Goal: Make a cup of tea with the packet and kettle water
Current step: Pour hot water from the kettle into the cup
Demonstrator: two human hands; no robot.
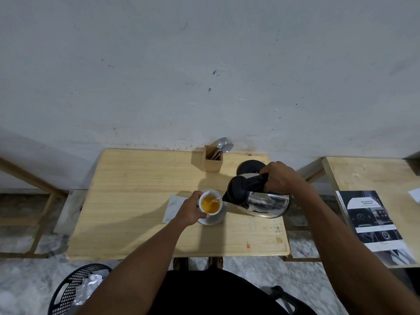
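While the right hand (278, 177) grips the black handle of the shiny steel kettle (261, 200), the kettle is tilted left, spout over the white ceramic cup (210, 203). Thin water stream visible entering the amber liquid in the cup. Left hand (191, 211) is wrapped round the cup's left side; the cup sits on a white saucer (214, 220). White paper packet (173, 206) lies flat on the pale wooden table (136, 201), just left of the cup, partly under the left hand. Black round kettle base (248, 167) behind the kettle. Wooden cutlery box (212, 159) with spoons at the table's back edge.
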